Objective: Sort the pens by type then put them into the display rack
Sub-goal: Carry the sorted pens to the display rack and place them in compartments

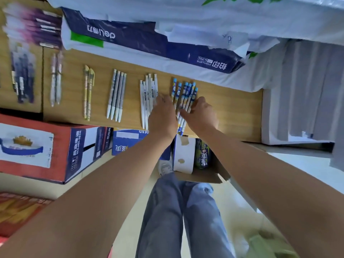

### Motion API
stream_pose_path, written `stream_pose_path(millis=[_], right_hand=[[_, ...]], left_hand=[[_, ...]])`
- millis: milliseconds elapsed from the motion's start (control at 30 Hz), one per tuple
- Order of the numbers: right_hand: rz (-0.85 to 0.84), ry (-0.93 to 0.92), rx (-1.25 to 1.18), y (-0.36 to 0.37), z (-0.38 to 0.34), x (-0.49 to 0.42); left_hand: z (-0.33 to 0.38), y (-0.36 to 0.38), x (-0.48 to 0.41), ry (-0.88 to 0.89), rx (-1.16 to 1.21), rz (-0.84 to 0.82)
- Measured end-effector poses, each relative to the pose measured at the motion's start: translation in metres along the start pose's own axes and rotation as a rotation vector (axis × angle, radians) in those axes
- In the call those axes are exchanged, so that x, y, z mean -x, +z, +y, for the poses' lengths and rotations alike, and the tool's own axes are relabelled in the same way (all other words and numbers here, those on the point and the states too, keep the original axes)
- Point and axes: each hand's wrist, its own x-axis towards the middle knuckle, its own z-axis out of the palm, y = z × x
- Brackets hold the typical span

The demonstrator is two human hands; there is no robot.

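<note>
Counting 9-to-3 o'clock: 2 pink pens (pixel 55 79), 2 yellow pens (pixel 88 90), 4 grey pens (pixel 117 92), ~6 white pens (pixel 149 90), ~6 blue pens (pixel 184 92). Left hand (pixel 162 116) flat at the blue set's 9 o'clock edge, right hand (pixel 202 114) fingers pressing it; neither hand gripping.

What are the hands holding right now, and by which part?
The left hand and right hand bracket the near half of the blue patterned plastic pens on the wooden tabletop. Blur hides whether any finger truly grips them.

Your left hand (pixel 162 116): centre of the frame, fingers stretched over the white pens (pixel 149 94).
Your right hand (pixel 202 114): just beside it, resting on the blue patterned pens (pixel 184 92).
Both groups: on the wooden desk (pixel 232 112).
</note>
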Motion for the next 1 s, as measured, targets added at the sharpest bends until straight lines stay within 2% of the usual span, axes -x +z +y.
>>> stream_pose_path(millis=[233,533,900,1000], right_hand=[[-0.009,-0.023,0.126,-0.017,0.004,0.000],[-0.021,0.045,0.113,-0.021,0.004,-0.002],[-0.003,-0.136,0.286,-0.034,0.043,-0.002],[-0.005,-0.159,0.266,-0.033,0.045,-0.002]], left_hand=[[0.009,0.001,-0.006,0.006,-0.010,-0.013],[0.013,0.003,-0.011,0.026,-0.074,-0.045],[0.019,0.011,-0.011,0.066,-0.210,-0.032],[0.019,0.018,-0.009,0.067,-0.171,-0.013]])
